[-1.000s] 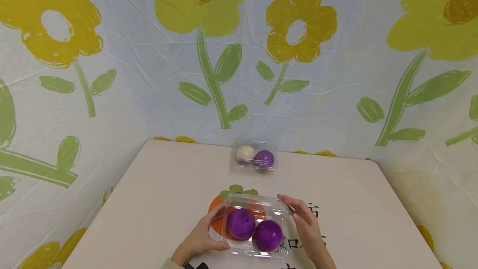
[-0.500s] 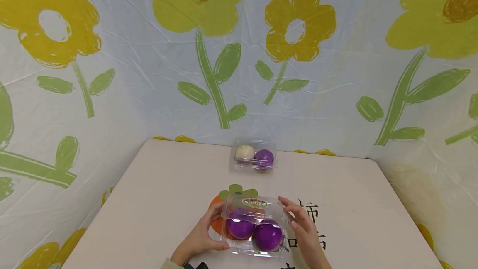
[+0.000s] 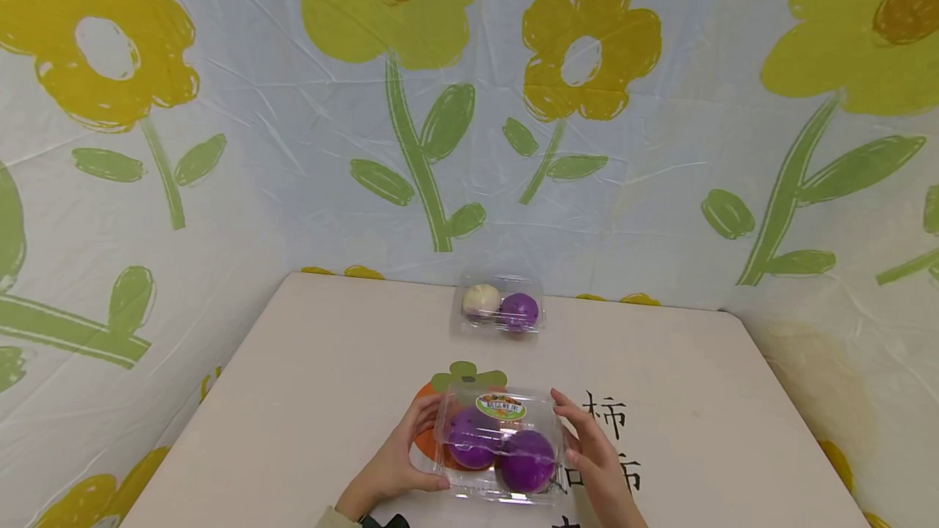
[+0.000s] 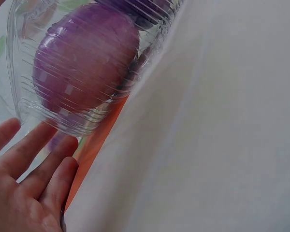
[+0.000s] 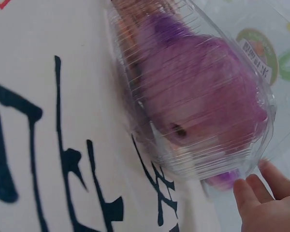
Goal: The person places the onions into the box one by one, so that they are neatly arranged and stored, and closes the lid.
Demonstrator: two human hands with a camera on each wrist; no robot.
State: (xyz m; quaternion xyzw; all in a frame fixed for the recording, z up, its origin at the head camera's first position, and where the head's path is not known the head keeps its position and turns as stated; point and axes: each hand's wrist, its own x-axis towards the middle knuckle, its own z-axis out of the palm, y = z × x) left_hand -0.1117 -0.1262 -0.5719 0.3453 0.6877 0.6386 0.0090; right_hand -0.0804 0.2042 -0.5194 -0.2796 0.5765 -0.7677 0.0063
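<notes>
A clear plastic clamshell box (image 3: pixel 539 414) with a lid label stands at the table's near middle in the head view. Its lid leans over two glossy purple round items (image 3: pixel 528 463), onion-like in looks. My left hand (image 3: pixel 399 453) holds the box's left end, thumb at the near corner and fingers at the far side. In the left wrist view its fingertips (image 4: pixel 70 145) meet the ribbed end wall. On the right end my right hand (image 3: pixel 597 459) has its fingers extended at the lid's edge. The right wrist view has the fingertips (image 5: pixel 268 169) close to the box's rim.
Towards the back edge of the table (image 3: pixel 330 398) sits a second clear box (image 3: pixel 467 328) with a cream ball (image 3: pixel 481 298) and a purple ball (image 3: pixel 519 310) inside. Printed orange fruit and black characters mark the tabletop. A flower-patterned cloth (image 3: pixel 293 104) surrounds it.
The lid has swung from upright down towards me over the purple items, bringing its label into view. My right hand has shifted slightly nearer with it; my left hand stays put.
</notes>
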